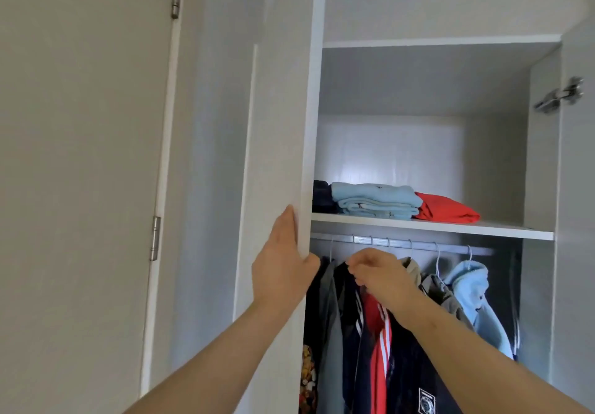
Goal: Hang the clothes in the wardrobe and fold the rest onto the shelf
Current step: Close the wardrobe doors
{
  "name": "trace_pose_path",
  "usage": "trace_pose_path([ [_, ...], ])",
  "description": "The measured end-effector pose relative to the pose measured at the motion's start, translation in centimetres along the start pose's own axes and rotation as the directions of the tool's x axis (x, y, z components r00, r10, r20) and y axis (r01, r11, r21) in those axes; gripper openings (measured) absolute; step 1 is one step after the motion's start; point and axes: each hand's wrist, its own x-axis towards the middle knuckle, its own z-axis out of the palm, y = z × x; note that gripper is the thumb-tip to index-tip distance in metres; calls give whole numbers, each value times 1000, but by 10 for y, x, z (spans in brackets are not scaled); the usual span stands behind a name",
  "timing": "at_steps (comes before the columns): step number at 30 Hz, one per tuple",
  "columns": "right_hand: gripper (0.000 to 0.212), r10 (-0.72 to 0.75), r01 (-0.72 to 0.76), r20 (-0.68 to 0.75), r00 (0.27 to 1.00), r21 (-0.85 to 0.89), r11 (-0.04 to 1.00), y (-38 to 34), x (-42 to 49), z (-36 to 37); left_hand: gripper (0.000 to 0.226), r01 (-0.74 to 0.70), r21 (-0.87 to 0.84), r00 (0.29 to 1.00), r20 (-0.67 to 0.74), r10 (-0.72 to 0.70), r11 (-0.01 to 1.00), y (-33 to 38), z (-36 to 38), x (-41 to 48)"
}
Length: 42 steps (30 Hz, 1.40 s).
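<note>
The wardrobe (544, 156) stands open, white inside, with a metal hinge (560, 95) on its right wall. The left hand (283, 262) lies flat on the wardrobe's upright panel (307, 107) at the height of the shelf (450, 227). Its fingers (285, 230) are straight and pressed together, pointing up along the panel's left face, and the thumb side rests against the front edge.

The right hand (381, 273) reaches in under the rail (418, 245), just right of the left hand. Its fingers (355, 272) are curled and pinch dark cloth at the top of a navy jacket (409, 359) with red and white stripes, which hangs near the left end of the rail. Whether a hanger is also in the pinch cannot be told.

Left of the jacket hang a grey garment (331, 323) and, low down, a patterned one (307, 378). To its right hang an olive garment (434, 286) and a light blue fleece (473, 288), each on a thin wire hanger (437, 262) hooked over the rail.

On the shelf above lie three folded things in a row, touching: a dark navy piece (322, 198) at the left against the panel, a light blue piece (376, 201) in the middle, and a red piece (446, 210) at the right. A second, higher shelf (441, 41) runs across the top.

Far left, a door edge carries two metal hinges (155, 238)
</note>
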Motion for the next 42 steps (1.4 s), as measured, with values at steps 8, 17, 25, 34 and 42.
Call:
trace_pose_path([
  [8, 27, 48, -52, -108, 993, -39, 998, 51, 7, -80, 86, -48, 279, 990, 141, 8, 959, 50, 123, 19],
  [17, 30, 75, -92, -130, 989, -129, 987, 114, 34, -144, 66, 12, 447, 995, 81, -54, 894, 70, 236, 57],
  [25, 28, 156, -166, -131, 979, -69, 984, 171, 85, -159, 70, 47, 521, 992, 73, -99, 852, 67, 299, 85],
  [34, 24, 204, -205, -87, 975, 2, 979, 201, 109, -165, 74, 86, 614, 991, 31, -133, 785, 54, 338, 105],
  [42, 21, 178, -177, -111, 978, 20, 984, 189, 103, -191, 78, 112, 662, 987, 12, -160, 741, 51, 351, 117],
])
